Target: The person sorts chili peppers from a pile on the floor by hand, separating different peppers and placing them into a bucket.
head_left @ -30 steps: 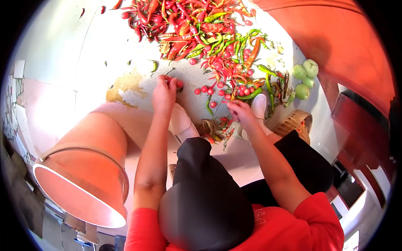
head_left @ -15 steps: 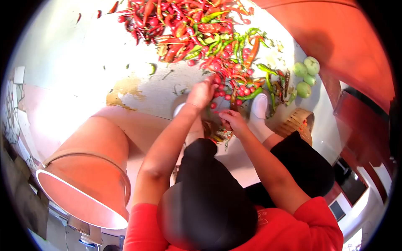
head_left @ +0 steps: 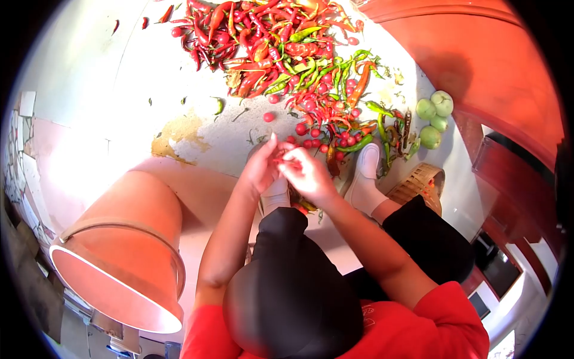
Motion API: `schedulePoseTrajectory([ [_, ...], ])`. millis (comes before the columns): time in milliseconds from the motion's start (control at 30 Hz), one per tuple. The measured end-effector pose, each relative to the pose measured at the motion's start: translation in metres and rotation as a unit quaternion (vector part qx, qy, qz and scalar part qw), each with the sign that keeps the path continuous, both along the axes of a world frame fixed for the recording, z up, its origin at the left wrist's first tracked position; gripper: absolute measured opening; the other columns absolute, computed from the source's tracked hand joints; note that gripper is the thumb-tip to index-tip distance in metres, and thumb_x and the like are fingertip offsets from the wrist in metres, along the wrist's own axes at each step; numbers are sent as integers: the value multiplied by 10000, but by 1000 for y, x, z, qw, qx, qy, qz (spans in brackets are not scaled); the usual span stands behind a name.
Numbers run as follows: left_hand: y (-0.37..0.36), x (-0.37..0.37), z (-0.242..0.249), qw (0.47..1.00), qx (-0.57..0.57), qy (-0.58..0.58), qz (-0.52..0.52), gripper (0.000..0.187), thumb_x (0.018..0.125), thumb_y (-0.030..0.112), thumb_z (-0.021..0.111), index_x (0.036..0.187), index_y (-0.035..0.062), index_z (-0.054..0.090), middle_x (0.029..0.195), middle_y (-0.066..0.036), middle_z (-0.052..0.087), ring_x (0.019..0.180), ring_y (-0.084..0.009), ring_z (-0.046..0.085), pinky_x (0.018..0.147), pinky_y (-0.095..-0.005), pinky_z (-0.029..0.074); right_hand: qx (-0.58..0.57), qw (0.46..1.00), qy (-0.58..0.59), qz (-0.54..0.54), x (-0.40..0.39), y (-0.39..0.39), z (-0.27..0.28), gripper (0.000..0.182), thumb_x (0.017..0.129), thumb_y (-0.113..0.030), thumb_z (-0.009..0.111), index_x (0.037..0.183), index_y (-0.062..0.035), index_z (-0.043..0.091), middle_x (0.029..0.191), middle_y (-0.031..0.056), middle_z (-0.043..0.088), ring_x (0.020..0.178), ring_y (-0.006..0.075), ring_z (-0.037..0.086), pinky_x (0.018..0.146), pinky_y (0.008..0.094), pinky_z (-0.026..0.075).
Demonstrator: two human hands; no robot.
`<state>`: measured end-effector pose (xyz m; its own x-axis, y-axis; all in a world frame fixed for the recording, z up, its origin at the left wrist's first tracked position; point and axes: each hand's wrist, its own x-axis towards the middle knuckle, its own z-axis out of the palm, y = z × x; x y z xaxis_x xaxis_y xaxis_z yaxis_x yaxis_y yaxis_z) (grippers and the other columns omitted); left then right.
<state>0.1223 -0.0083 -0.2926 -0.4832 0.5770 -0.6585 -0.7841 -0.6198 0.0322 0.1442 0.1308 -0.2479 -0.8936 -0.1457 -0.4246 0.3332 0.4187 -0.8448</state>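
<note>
My left hand (head_left: pixel 262 167) and my right hand (head_left: pixel 308 175) meet in front of my knees, fingers bent toward each other. Between the fingertips shows a small red pepper (head_left: pixel 279 158), mostly covered by them; its exact shape I cannot tell. Just beyond the hands lies a spread of round red peppers (head_left: pixel 301 129), mixed with thin red and green chilies. Farther out is the big heap of long red chilies (head_left: pixel 257 42), with some green chilies (head_left: pixel 305 33) among them. One round red pepper (head_left: pixel 269 117) sits apart to the left of the spread.
An orange bucket (head_left: pixel 128 245) lies tipped on its side at the left. By my right shoe (head_left: pixel 365 164) stands a woven basket (head_left: pixel 412 182) with red bits inside. Several pale green round fruits (head_left: pixel 430 137) rest beside a large orange-red surface (head_left: pixel 472 54) at the right.
My left hand has drawn back from the peppers, and my right hand has moved up and left to meet it. A round red pepper now lies apart, left of the spread.
</note>
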Motion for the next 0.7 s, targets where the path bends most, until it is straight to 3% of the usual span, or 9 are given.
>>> schedulePoseTrajectory([
  [67,-5,8,3,999,31,-12,6,442,951,433,433,1045,31,592,983,-117,647,910,-225,627,831,-385,497,69,993,33,84,-16,-17,31,384,822,-144,639,1155,-35,481,1036,173,571,917,305,621,756,368,515],
  [167,-3,13,1,993,94,-5,76,445,966,391,397,1118,-2,543,1053,-164,628,953,-288,623,846,-415,507,135,979,22,149,-15,-30,47,474,812,-118,586,1251,-32,431,1164,210,498,1003,392,554,815,429,495],
  [200,-5,18,-11,991,100,-14,85,449,967,389,391,1126,-5,536,1071,-170,623,956,-296,623,845,-422,509,129,978,29,161,-17,-33,55,550,793,-108,598,1302,-42,401,1203,211,474,1022,382,549,827,417,490],
  [333,-15,11,-10,979,124,-28,162,427,959,387,404,1088,17,572,1029,-147,646,965,-296,627,862,-439,503,94,976,130,147,-37,-26,58,401,820,-92,598,1212,-45,523,1089,166,559,1028,320,574,802,403,501],
  [367,-17,5,5,989,56,-23,137,405,945,384,432,1035,28,603,947,-113,659,853,-237,633,770,-383,514,100,986,57,122,-48,-25,52,311,837,-86,590,1147,-66,575,1000,145,586,971,285,601,766,392,508],
  [400,-25,11,-9,980,119,-36,158,344,935,374,465,916,67,617,882,-135,656,734,-226,630,583,-333,507,144,982,24,124,-63,-29,40,305,830,-78,591,1134,-77,577,1023,139,570,894,269,616,729,378,510],
  [467,-37,20,-10,986,53,-56,147,328,938,363,458,857,79,602,765,-112,621,568,-190,535,444,-281,387,147,967,120,168,-86,-48,0,306,810,-78,609,1114,-108,591,1077,140,546,847,276,619,704,379,510],
  [600,-54,35,23,988,-43,-63,133,311,937,329,468,830,61,584,664,-63,554,496,-146,449,413,-260,310,240,934,161,212,-99,-93,-93,152,816,-112,523,956,-131,578,993,135,514,815,310,596,687,420,496],
  [700,-67,35,66,986,-106,-19,128,309,942,317,465,833,52,582,671,-73,542,501,-149,435,416,-260,297,191,941,215,178,-103,-92,-92,92,810,-123,522,898,-96,528,942,144,505,792,315,591,656,439,486],
])
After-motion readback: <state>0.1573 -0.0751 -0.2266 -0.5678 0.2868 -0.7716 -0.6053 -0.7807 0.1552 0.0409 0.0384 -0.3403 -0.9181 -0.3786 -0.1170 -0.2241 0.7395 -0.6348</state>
